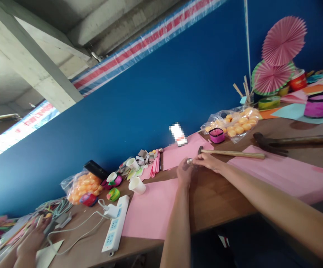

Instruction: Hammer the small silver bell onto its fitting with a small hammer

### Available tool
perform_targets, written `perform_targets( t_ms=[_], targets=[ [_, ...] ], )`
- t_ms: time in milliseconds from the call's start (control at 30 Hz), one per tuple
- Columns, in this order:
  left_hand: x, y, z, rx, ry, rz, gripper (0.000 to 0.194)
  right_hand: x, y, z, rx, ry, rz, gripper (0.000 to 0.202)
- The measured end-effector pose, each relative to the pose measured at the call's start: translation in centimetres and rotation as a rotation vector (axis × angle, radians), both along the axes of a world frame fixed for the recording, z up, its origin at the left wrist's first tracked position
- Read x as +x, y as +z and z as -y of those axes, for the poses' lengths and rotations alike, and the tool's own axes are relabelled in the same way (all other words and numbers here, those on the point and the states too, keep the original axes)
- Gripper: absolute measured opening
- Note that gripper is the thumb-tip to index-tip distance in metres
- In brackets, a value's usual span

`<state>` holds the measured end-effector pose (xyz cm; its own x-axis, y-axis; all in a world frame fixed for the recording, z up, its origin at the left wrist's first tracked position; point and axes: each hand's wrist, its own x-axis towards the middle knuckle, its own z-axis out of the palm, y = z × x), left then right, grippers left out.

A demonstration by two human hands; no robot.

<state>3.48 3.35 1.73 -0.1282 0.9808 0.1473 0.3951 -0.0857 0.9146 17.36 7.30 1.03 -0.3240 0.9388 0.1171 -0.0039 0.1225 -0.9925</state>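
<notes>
Left grip [184,173]: silvery piece [189,160], inside table edge [217,222].

Daylight glares at far left, paling the long, smooth blue wall panel [150,104] there. The small, shiny silver metal piece [189,161] looks soft; wide-angle distortion stretches the edges, and a co-worker's bare hands [32,241] blur at lower left.

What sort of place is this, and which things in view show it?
Probably a craft workspace: sheets of pink paper, pleated pink fans and a wooden-handled hammer point that way.
</notes>
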Motion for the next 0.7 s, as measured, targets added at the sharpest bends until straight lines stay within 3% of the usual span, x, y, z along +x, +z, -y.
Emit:
perform_targets(
  t_ms=[700],
  targets=[
    [-0.1,-0.08,-0.07,0.006,-0.048,0.074,0.05,-0.47,0.51,0.41,-0.109,-0.071,-0.088,0.024]
  ],
)
